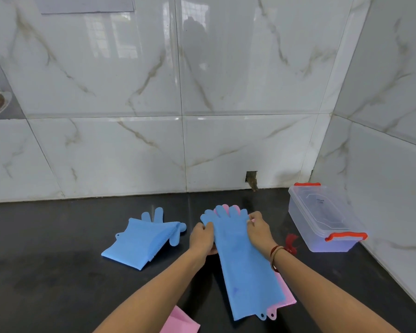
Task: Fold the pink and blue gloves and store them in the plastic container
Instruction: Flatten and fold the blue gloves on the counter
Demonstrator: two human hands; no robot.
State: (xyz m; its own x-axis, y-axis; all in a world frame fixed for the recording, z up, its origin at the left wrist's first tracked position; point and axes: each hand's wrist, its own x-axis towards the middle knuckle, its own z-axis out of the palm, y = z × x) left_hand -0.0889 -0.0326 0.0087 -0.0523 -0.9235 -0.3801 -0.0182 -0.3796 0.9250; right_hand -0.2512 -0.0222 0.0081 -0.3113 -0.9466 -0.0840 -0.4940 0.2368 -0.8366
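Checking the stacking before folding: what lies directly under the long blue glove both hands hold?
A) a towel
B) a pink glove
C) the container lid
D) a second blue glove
B: a pink glove peeks out beyond the long blue glove at the fingertips and cuff.

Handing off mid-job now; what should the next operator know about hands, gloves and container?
Left hand and right hand each grip a side edge of the flat blue glove, which lies on a pink glove.
Folded blue glove lies to the left; another pink glove shows at the bottom edge, cut off.
Container stands right, lid seemingly on, looks empty.
Done: one blue glove folded. Left: fold the others, open container, store all.
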